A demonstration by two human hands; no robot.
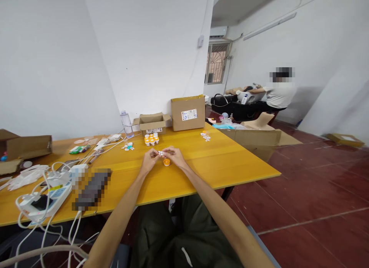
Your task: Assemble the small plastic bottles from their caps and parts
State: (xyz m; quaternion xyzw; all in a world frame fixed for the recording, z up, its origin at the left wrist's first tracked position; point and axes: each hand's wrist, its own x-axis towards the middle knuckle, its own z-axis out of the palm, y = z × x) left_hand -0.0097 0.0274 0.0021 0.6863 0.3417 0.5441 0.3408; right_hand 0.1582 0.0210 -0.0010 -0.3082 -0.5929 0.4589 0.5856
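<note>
My left hand [149, 159] and my right hand [174, 156] meet above the yellow table, fingers closed on a small white piece with dark marks [161, 153]. Its exact kind is too small to make out. Just below the fingertips stands a small round orange container [166, 162], apart from both hands. Beyond my hands, several small orange-and-white containers [151, 140] stand grouped together. Small white pieces [205, 136] lie loose to the right, and a little heap of white and teal pieces [128, 146] lies to the left.
An open cardboard box [151, 124] and a taped carton [188, 113] stand at the back, beside a clear bottle [126, 124]. On the left are a power strip [62, 197] with cables and a dark blurred-out device [92, 189]. Far right, a person [279, 94] sits working.
</note>
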